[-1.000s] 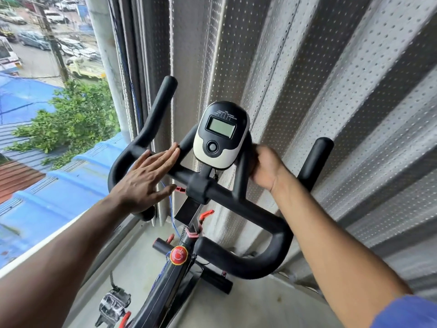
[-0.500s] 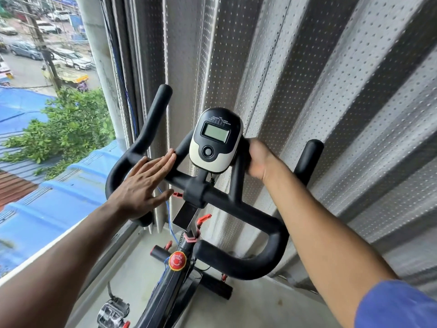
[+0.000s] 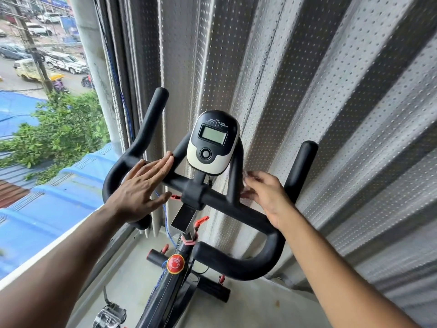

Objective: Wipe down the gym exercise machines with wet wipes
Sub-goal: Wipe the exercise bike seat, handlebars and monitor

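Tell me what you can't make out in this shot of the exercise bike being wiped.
- Right hand, head view: motion blur smears the fingers, so a wipe or its grip cannot be confirmed.
- Grey display screen on the black-and-white oval console: no readout legible; the labels above it are too small.
- Chrome pedal: cut off by the bottom edge.
- Black foam handlebar: the left hand covers part of it.

Head camera, looking forward and down, close over a bike's handlebars (image 3: 236,209).
The single wide-angle view sits at arm's length from the console (image 3: 212,143), both forearms entering from the bottom corners; a perforated wall (image 3: 331,91) fills the right, a window (image 3: 47,114) the left, floor (image 3: 248,304) below.
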The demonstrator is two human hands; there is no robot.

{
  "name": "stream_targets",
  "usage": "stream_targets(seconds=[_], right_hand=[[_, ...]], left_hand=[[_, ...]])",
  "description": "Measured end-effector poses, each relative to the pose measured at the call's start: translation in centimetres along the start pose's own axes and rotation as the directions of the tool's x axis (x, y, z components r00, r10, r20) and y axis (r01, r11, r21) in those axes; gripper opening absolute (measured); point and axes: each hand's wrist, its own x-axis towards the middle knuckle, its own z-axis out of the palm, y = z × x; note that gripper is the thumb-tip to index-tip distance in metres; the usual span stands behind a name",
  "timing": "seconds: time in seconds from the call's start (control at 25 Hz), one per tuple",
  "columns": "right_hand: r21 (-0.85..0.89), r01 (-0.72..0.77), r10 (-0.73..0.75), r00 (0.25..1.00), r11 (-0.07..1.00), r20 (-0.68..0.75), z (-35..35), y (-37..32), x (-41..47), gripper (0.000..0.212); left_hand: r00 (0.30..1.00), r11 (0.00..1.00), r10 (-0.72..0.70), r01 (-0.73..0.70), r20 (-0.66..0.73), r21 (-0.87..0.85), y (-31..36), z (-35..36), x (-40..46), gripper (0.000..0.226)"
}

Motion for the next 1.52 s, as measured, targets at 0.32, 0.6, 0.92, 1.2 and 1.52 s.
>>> stream_targets(seconds=[0.32,0.6,0.92,1.2,1.52], right_hand=[[-0.443,0.358,-0.477,0.858,0.822,-0.19,2.0,0.8,-1.9,0.007],[-0.657,0.481,-0.681,0.729,0.581,-0.068,2.1,-7.7,4.5,0.007],[-0.651,0.501,-0.638,0.77,0.571,0.033,-0.4,0.2,-2.3,0.011],[-0.749,0.662,-0.828,0.425,0.009,0.366,3.4,-10.5,0.2,0.016],[-0.746,0.542,-0.032,0.8,-0.387,0.599,15.4,-19.2,8.3,0.015]], left_hand=[[1.0,1.0,0.001,-0.001,0.018,0.002,-0.2,0.1,0.0,0.088],[1.0,1.0,0.004,-0.004,0.017,-0.004,-0.1,-0.2,0.0,0.088],[0.983,0.986,-0.17,0.169,-0.069,-0.015,0.7,0.3,-1.8,0.084],[0.878,0.877,-0.479,0.477,0.022,0.053,-0.5,0.6,-2.8,0.096],[0.858,0.856,-0.512,0.513,-0.029,0.06,-1.2,1.0,-3.0,0.089]])
